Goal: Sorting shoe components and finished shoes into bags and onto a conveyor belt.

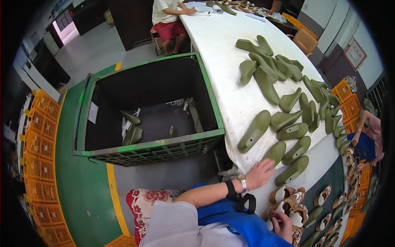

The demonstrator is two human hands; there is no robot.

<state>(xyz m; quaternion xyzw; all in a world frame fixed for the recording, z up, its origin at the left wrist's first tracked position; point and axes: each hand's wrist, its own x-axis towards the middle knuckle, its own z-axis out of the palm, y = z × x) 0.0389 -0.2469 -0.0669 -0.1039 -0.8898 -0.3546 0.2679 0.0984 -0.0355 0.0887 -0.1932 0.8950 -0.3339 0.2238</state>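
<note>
On the white table, my left hand (262, 173) is open, its fingers stretched over the near end of a green shoe last (275, 153). Whether the fingertips touch that last is hard to make out. More green lasts lie beside it, among them one at the near edge (291, 171) and a long one (254, 131) farther off. My right hand (282, 226) is lower down, beside several brown-and-white shoes (288, 201). Its fingers are loosely bent with a gap from the thumb, and I see nothing held between them.
Left of the table stands a green-framed bin (150, 153) with a few lasts inside. Many lasts cover the table's right side. Shoes stand in rows on a dark green strip (335, 181). Orange crates (41, 164) line the left. One person sits at the far end; another handles shoes at right.
</note>
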